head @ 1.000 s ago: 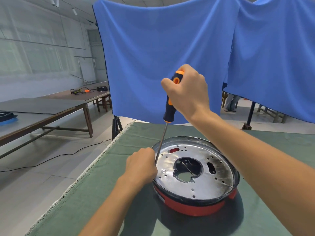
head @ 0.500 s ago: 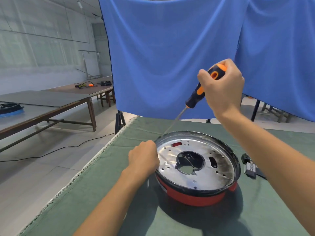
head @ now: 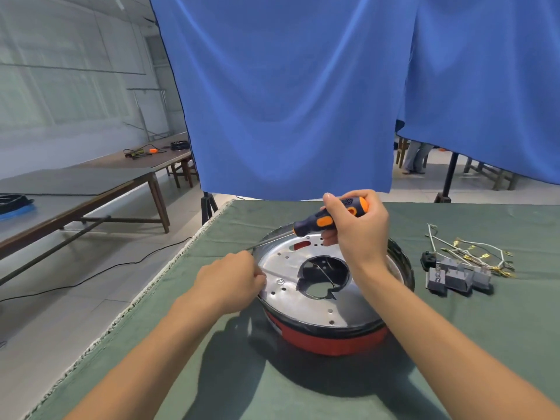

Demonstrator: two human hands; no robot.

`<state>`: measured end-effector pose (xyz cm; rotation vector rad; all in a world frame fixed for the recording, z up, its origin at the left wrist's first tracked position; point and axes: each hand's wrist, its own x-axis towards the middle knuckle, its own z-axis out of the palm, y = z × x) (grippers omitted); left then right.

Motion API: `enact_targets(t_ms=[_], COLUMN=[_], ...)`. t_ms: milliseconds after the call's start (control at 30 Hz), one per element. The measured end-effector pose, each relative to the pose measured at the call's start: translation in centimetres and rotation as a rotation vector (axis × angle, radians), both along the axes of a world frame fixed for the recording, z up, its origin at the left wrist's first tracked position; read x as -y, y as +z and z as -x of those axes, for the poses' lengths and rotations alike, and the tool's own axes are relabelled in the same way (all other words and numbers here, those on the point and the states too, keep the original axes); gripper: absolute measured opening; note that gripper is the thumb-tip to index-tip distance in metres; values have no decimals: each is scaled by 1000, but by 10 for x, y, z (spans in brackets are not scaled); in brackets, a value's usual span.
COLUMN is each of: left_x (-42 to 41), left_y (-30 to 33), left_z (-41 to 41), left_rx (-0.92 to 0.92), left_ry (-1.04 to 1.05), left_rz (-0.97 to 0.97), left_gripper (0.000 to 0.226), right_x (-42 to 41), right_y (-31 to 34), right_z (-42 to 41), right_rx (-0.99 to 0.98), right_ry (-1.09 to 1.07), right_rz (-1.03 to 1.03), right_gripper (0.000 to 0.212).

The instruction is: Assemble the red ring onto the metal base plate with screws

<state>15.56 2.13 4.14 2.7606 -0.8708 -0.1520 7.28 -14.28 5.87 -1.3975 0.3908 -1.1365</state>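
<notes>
A round metal base plate [head: 306,307] with a central hole lies on top of the red ring [head: 330,341] on the green table cloth [head: 212,374]. My right hand [head: 357,234] grips the black and orange handle of a screwdriver [head: 327,221]. The screwdriver lies nearly level above the plate, its thin shaft pointing left to a tip beside my left hand. My left hand [head: 230,280] rests at the plate's left rim with its fingers curled; whether it pinches a screw is hidden. A screw head [head: 280,281] shows on the plate next to those fingers.
To the right of the ring lie grey blocks [head: 454,278] and a bundle of white wires with brass terminals [head: 472,253]. A blue curtain [head: 288,101] hangs behind the table. The table's left edge [head: 145,295] drops to the floor. Long tables stand at the far left.
My right hand has come down and tilted the screwdriver from upright over the plate's left rim to nearly level. The view has shifted, bringing the wires and grey blocks into sight.
</notes>
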Motion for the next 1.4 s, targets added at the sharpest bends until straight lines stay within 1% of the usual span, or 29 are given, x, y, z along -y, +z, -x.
enact_targets(t_ms=[67, 100, 167, 233, 300, 367, 533, 600, 767, 933, 1133, 1400], left_x=[-3, -4, -1, 4, 9, 11, 9, 6, 2, 0, -3, -1], left_y=[0, 0, -3, -4, -3, 1, 5, 7, 8, 0, -14, -21], left_z=[1, 3, 9, 12, 9, 4, -5, -6, -4, -6, -9, -12], left_rx=[-38, -61, -117, -107, -92, -113, -285, -327, -419, -413, -405, -375], left_ry=[-8, 7, 83, 158, 179, 178, 141, 121, 92, 78, 92, 97], left_rz=[-8, 25, 157, 232, 215, 195, 230, 258, 338, 443, 590, 617], left_gripper=[27, 26, 23, 21, 25, 27, 14, 12, 25, 46, 32, 25], right_x=[2, 3, 5, 7, 9, 10, 12, 11, 8, 5, -3, -8], right_y=[2, 5, 11, 17, 23, 30, 48, 54, 71, 79, 77, 83], right_z=[-1, -1, 0, 2, 4, 7, 15, 18, 24, 22, 7, 1], right_rx=[30, 37, 54, 72, 82, 104, 155, 182, 225, 211, 174, 172], right_ry=[-26, -53, -107, -144, -178, -210, -293, -316, -324, -311, -245, -273], right_rz=[9, 26, 55, 89, 129, 164, 276, 329, 376, 420, 506, 567], right_gripper=[21, 20, 21, 21, 21, 22, 23, 22, 19, 22, 23, 23])
